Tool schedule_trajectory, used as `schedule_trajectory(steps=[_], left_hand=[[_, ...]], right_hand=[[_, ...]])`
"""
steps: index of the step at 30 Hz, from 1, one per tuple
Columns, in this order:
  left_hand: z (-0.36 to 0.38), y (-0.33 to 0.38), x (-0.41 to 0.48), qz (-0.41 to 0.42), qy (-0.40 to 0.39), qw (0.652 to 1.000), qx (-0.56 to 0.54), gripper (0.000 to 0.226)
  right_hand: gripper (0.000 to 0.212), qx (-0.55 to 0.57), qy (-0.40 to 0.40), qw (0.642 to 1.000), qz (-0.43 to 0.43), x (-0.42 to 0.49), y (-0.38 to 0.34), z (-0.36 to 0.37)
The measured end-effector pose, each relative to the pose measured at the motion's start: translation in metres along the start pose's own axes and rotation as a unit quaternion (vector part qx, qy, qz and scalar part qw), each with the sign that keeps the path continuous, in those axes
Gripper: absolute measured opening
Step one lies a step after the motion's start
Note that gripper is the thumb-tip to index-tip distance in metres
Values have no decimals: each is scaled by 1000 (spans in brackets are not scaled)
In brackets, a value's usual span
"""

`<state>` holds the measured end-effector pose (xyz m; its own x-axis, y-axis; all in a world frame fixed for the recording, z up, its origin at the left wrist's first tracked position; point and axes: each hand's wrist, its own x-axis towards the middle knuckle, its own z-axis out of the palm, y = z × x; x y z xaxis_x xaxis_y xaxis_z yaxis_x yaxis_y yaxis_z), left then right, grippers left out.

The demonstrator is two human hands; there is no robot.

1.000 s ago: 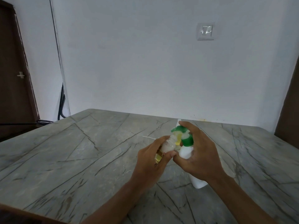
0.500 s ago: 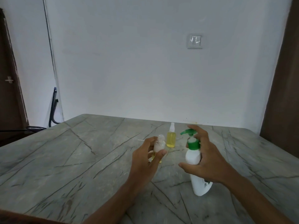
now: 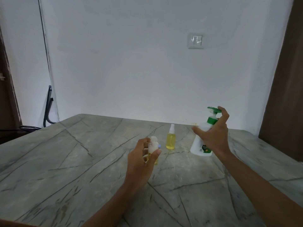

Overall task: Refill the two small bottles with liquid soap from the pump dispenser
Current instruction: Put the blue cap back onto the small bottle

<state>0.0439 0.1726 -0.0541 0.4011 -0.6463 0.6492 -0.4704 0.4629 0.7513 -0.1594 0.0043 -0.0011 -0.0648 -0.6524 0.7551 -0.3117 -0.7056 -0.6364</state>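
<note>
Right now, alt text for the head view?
The left hand holds a small uncapped bottle; the right hand grips a tilted white pump dispenser with a green top. A second small bottle, capped, with yellow liquid, stands on the grey marble table between them.

Veined stone table [image 3: 82, 161], smooth, dull sheen. Opaque plastic dispenser [image 3: 199, 145] in right hand [image 3: 213, 136]. Clear plastic bottle [image 3: 153, 145] in left hand [image 3: 141, 163].

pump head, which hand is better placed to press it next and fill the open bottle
Right, probably. The right hand grips the dispenser with a finger up beside the pump head. The left hand holds the open bottle, so it has no free finger.
</note>
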Motion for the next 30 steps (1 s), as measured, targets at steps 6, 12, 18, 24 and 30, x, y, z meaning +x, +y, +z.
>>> schedule_trajectory(steps=[6,12,18,24,30], left_hand=[[3,-6,1,13,-3,999,44,31],[6,-7,1,44,-13,997,66,32],[6,-10,0,49,-30,997,59,32],[6,-9,0,41,-28,997,62,40],[1,-10,1,56,-1,995,81,39]], right_hand=[[104,-33,8,999,26,23,31,31],[103,-103,8,995,11,26,58,51],[111,-111,-5,994,9,20,70,51],[122,-138,2,990,17,19,64,49],[124,-193,48,980,11,15,53,43]])
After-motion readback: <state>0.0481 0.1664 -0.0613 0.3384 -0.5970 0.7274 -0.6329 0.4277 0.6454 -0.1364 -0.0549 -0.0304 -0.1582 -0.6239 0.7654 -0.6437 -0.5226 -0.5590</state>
